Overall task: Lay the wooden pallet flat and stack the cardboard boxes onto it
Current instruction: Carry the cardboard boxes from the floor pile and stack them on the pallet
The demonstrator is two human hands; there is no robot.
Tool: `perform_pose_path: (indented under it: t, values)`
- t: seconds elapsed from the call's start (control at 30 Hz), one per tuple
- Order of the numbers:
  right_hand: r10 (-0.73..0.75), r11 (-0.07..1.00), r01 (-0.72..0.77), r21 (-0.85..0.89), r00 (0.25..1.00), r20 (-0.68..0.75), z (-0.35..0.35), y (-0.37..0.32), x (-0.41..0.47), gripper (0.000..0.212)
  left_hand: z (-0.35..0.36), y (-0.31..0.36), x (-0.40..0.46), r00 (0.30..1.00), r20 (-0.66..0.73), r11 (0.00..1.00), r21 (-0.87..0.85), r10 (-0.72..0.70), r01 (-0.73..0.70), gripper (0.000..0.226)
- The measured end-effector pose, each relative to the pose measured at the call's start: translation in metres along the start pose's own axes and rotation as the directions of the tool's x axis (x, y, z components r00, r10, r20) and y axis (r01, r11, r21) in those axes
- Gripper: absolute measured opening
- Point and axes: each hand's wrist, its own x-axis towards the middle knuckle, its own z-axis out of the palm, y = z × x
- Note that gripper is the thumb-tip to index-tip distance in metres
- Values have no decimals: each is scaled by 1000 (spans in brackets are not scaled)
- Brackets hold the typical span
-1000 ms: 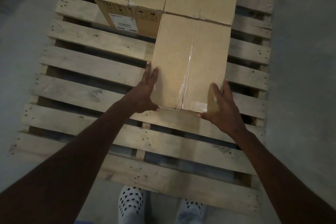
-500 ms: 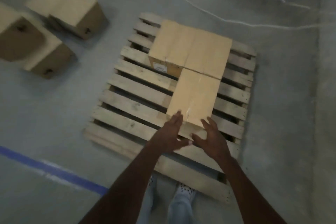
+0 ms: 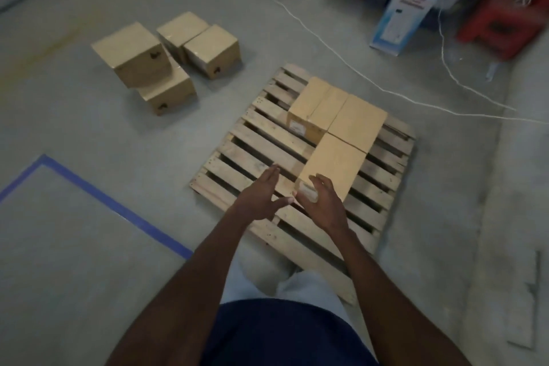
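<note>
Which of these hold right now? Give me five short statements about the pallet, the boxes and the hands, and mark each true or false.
1. The wooden pallet lies flat on the floor. True.
2. Five cardboard boxes sit on the pallet. False: three do, the nearest box in front of two others.
3. The left hand grips a box. False: it is open with straight fingers and holds nothing.
4. More cardboard boxes wait on the floor to the left of the pallet. True.
5. The right hand holds the white cord. False: it holds nothing; the cord lies on the floor beyond the pallet.
</note>
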Motion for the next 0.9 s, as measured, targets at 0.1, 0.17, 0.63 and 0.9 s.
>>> perform_pose_path:
  t: [0.1, 0.17, 0.63, 0.9]
  values:
    - [-9, 1000, 9, -17, 1000, -16, 18, -36, -14, 70, -24, -31, -28, 998, -49, 999, -21, -32, 31, 89]
    - [-14, 999, 13, -32, 999, -32, 34, -63, -20, 72, -44, -55, -47, 996, -76, 999, -32, -37, 35, 88]
    - [-248, 959, 235, -160, 966, -68, 179, -309, -21, 65, -208, -252, -201, 967, -187, 973, -184, -175, 141, 87]
    - [-418, 882, 421, -214, 906, 59, 216, -393, 50, 54, -278, -322, -175, 944, -239, 947, -281, -229, 158, 89]
